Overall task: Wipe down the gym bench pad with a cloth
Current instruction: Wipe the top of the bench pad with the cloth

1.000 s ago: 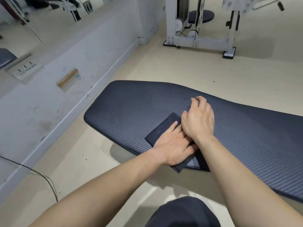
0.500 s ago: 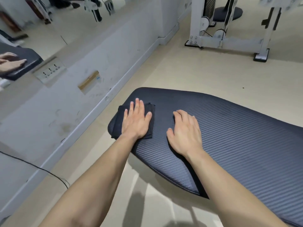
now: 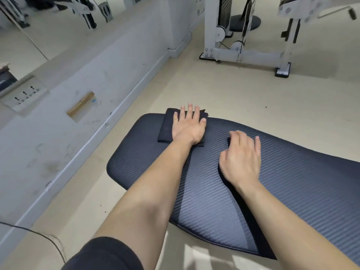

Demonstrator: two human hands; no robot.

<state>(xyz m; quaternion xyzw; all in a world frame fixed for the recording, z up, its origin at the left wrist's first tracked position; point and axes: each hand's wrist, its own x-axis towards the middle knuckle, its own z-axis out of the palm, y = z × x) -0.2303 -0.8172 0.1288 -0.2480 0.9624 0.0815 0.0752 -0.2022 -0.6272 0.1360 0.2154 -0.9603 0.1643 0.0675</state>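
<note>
cloth, folded and dark navy [image 3: 165,128], lies at the far rim of the ribbed dark blue bench pad [image 3: 292,182], its far edge just past that rim. the left hand [image 3: 188,128] presses flat on it, fingers straight and spread. the right hand [image 3: 241,158], at four o'clock from the cloth, rests on bare pad, fingers relaxed, holding nothing. a small blue wall label [image 3: 94,100] at nine o'clock is too blurred to read.

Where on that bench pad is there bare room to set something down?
Free: the wide stretch of the dark blue ribbed bench pad right of the right hand. Crowded: the far left end, where the left hand presses the folded dark cloth.
</note>
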